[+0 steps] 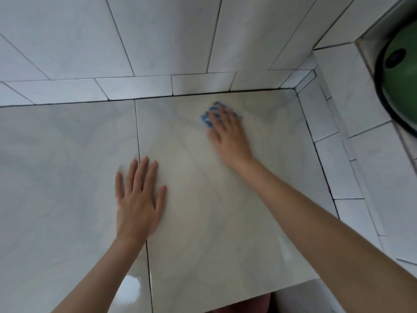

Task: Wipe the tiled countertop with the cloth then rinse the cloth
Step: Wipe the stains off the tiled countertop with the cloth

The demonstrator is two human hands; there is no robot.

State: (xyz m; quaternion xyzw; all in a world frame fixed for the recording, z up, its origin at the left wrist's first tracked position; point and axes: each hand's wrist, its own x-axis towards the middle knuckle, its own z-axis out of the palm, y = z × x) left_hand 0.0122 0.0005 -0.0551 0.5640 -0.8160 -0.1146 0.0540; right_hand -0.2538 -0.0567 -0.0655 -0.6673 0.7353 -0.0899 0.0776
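The glossy pale tiled countertop [67, 154] fills most of the view. My right hand [228, 134] presses flat on a blue cloth [207, 119] toward the far right of the counter, near the back wall. Only the cloth's edges show past my fingers. The hand and cloth are blurred. My left hand [138, 197] lies flat on the counter with its fingers spread, over a dark grout line, holding nothing.
A white tiled wall [158, 37] rises behind the counter and turns a corner at the right. A round green object with a dark rim [401, 86] sits on a ledge at the upper right. The counter's front edge [293, 288] runs along the bottom right.
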